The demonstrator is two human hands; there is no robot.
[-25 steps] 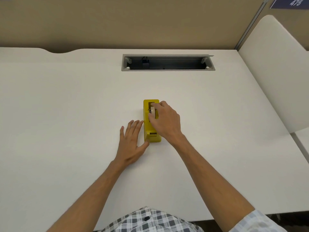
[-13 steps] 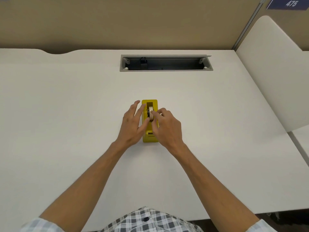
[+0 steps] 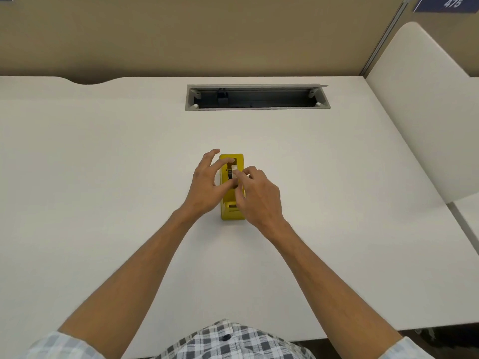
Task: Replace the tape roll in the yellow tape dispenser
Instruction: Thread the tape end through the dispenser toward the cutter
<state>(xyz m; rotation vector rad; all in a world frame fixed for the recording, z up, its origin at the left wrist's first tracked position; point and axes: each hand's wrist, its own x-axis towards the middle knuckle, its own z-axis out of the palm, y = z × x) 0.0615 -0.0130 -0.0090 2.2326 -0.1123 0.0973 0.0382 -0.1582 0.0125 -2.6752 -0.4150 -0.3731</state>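
Note:
A yellow tape dispenser (image 3: 232,213) stands lengthwise in the middle of the white desk (image 3: 103,177). A pale tape roll (image 3: 233,169) with a dark hub sits in its slot, edge up. My right hand (image 3: 256,196) covers the dispenser's right side, and its thumb and forefinger pinch the roll. My left hand (image 3: 207,185) rests against the dispenser's left side with fingers spread, fingertips reaching over the top by the roll. The dispenser's middle is hidden under both hands.
An open grey cable tray (image 3: 258,97) is recessed in the desk at the back. A white divider panel (image 3: 425,112) rises along the right edge. A tan partition wall (image 3: 207,35) stands behind the desk.
My left hand rose from lying flat on the desk beside the dispenser and moved up against its left side. My right hand slid slightly nearer, its fingers still at the roll.

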